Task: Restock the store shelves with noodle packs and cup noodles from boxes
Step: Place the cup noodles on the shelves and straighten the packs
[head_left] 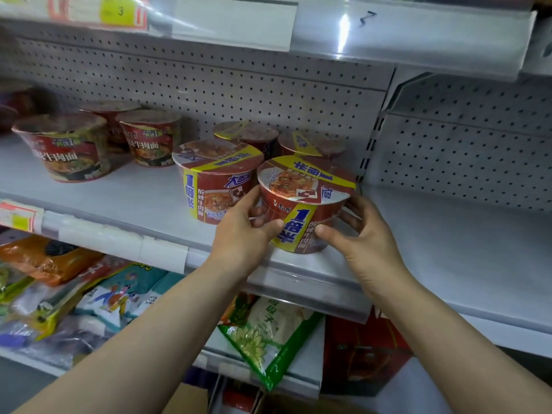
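Note:
A red cup noodle bowl [301, 198] with a yellow band sits at the front edge of the white shelf [143, 201], tilted slightly toward me. My left hand [242, 231] grips its left side, thumb on the front. My right hand [364, 234] grips its right side. A matching bowl [213, 177] stands just to its left, touching it. Two more of the same kind [248, 134] [313, 144] stand behind.
Three red bowls of another kind [67, 144] stand at the shelf's left. The shelf section to the right [466, 240] holds nothing. Below lie snack bags [268, 333] and a red box [364, 354]. A cardboard box edge [191, 398] shows at the bottom.

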A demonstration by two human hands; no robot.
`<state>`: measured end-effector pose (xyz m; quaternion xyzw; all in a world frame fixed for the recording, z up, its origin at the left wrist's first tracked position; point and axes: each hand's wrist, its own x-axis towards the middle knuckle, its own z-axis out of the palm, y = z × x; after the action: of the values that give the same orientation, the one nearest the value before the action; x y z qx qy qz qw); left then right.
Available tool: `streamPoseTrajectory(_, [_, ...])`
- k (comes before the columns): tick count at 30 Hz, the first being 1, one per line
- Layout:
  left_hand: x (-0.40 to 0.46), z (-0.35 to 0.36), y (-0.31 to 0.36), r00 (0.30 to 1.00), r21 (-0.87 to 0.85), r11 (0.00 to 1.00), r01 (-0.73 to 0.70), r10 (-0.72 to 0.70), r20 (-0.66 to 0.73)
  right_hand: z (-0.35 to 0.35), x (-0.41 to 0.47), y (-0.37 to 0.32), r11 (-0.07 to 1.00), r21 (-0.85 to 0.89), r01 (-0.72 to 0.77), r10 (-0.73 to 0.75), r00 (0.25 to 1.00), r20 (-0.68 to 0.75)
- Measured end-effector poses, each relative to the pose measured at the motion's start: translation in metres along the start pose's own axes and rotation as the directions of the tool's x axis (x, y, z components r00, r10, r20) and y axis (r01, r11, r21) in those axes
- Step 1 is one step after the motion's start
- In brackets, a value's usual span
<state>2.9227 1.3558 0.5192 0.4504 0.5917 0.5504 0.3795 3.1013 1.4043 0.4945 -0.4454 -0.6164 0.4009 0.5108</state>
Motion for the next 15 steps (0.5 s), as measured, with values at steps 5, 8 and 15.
streamPoseTrajectory(5, [0.006,0.001,-0.002,0.999,0.059,0.997,-0.042,0.044,-0.029,0.002,0.006,0.004,1.000,-0.015,-0.015,0.015,1.000,-0.002])
streamPoseTrajectory(8, [0.010,0.002,-0.006,0.997,0.066,0.997,-0.041,0.045,-0.056,0.004,0.008,0.004,0.999,-0.030,-0.021,0.021,1.000,-0.008])
streamPoseTrajectory(15, [0.014,0.004,-0.010,0.992,0.023,1.000,-0.020,0.023,-0.126,0.010,0.010,0.003,0.997,-0.073,-0.041,0.040,0.999,-0.014])
